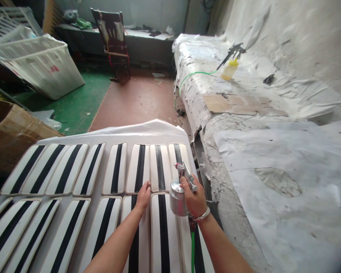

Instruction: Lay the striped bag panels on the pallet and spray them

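Note:
My right hand (195,199) is closed around a metal spray gun (179,191) with a silver cup, held over the right end of two rows of white panels with black stripes (113,168). A green hose (192,254) hangs from the gun beside my wrist. My left hand (143,196) grips the top edge of a striped panel (136,231) in the near row, fingers curled over it. The panels lie side by side on a white sheet (139,131).
A paper-covered bench (272,151) runs along the right, with a second spray gun with a yellow cup (230,66) and a green hose on it. A cardboard box (14,129) stands left. White racks (36,64) and a wooden chair (113,41) stand behind.

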Available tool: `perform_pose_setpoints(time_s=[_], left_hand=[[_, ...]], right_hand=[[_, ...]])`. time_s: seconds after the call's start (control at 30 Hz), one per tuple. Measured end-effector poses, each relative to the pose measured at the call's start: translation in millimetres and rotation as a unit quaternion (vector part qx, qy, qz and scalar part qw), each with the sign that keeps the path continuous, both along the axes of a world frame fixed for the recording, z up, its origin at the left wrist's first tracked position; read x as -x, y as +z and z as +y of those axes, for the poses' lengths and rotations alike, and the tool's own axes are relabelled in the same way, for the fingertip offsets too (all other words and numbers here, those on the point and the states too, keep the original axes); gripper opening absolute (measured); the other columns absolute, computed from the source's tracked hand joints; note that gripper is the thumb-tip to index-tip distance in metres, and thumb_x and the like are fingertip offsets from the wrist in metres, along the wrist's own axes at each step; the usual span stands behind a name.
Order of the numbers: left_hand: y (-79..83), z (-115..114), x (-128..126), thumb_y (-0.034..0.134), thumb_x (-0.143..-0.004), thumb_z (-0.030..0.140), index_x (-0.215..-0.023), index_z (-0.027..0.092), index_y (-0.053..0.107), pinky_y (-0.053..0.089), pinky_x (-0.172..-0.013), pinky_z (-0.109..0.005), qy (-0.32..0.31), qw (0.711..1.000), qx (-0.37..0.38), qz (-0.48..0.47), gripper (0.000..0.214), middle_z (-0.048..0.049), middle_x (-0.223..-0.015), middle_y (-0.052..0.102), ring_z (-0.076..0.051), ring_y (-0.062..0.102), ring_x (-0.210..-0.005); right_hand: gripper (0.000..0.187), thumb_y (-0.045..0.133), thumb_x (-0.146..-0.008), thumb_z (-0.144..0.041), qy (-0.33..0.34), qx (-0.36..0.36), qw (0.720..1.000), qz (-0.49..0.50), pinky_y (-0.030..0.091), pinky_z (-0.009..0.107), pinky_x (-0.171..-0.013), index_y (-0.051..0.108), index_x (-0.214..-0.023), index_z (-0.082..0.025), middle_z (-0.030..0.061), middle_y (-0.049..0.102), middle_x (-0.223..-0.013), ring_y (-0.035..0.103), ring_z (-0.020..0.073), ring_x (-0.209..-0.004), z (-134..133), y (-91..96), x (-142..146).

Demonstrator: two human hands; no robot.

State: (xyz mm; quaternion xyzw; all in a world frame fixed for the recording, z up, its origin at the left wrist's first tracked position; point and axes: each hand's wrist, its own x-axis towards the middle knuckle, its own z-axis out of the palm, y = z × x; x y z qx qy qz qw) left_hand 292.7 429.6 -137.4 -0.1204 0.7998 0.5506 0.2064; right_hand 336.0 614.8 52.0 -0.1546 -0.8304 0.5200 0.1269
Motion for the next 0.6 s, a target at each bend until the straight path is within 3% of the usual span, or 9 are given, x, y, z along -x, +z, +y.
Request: perform_pose_setpoints(time_s=[0.33, 0.6], left_hand=[[-4.4, -2.4, -0.4, 0.045, -0.086, 0.016, -0.127, 0.014, 0.052, 0.033, -0.109, -0.035, 0.013, 0.999, -0.042, 0.0, 0.042, -0.014, -0.13, 0.058, -0.019, 0.053, -0.122], [-5.9, -3.0, -0.1, 0.045, -0.085, 0.015, -0.129, 0.01, 0.051, 0.034, -0.109, -0.037, 0.02, 0.998, -0.054, 0.002, 0.044, -0.0166, -0.129, 0.058, -0.021, 0.054, -0.121]], right_hand=[[0.026, 0.048, -0.089, -0.036, 0.066, 0.03, 0.997, -0.004, 0.047, 0.032, -0.073, 0.059, -0.105, -0.018, 0.0047, 0.065, -0.086, 0.06, 0.018, -0.078, -21.7, -7.5, 16.4], [0.023, 0.048, -0.09, -0.036, 0.048, 0.019, 0.999, 0.0, 0.046, 0.034, -0.076, 0.059, -0.101, -0.02, 0.0039, 0.064, -0.087, 0.058, 0.0181, -0.08, -16.8, -8.9, 25.1]])
